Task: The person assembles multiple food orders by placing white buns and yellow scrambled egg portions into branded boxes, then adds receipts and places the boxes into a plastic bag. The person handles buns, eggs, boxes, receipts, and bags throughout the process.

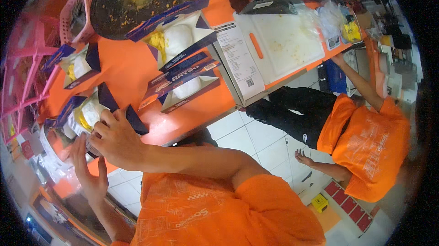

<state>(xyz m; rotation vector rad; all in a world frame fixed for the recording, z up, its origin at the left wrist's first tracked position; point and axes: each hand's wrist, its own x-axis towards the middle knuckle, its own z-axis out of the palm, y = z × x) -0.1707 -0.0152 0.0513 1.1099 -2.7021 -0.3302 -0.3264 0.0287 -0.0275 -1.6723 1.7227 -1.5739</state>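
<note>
Though open, box (136, 120) nr R hand (118, 141)

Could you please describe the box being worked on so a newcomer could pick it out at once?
On the orange table, find the big round black pan, then the open dark-blue boxes near it. Take the lower-left box, holding a white bundle with yellow. Only this one has the person's right hand and left hand at it.
</note>
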